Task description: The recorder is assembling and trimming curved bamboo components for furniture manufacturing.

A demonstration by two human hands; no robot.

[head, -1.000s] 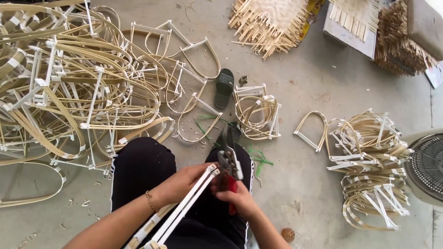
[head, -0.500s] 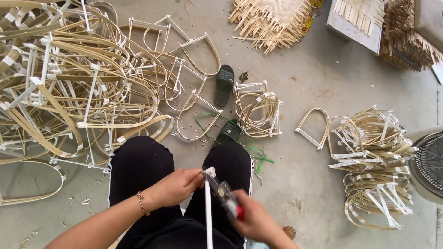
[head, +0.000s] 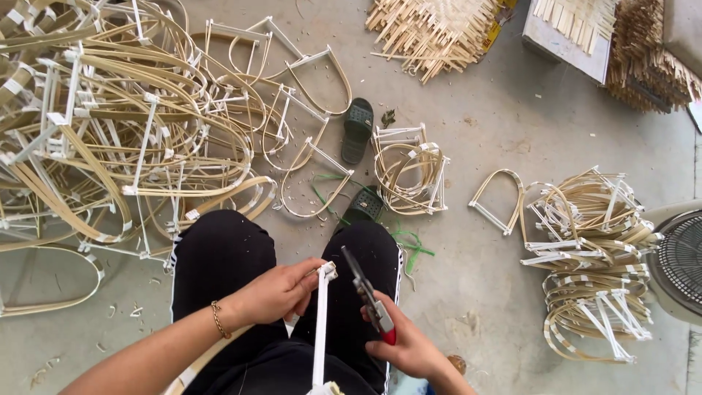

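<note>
The left hand [head: 274, 292] pinches the top of a white-wrapped bamboo strip [head: 319, 329], steadying it upright over the lap, while just right of that strip the right hand [head: 409, 347] grips red-handled pruning shears [head: 368, 292], blades angled toward its tip.

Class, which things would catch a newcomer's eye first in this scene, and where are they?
The great tangle of bent bamboo frames fills the upper left floor. At bottom centre, the left hand grips a white strip while the right hand holds red-handled cutters. A neater frame stack lies right.

Both hands [head: 281, 292] [head: 406, 344] closed, close together.
</note>
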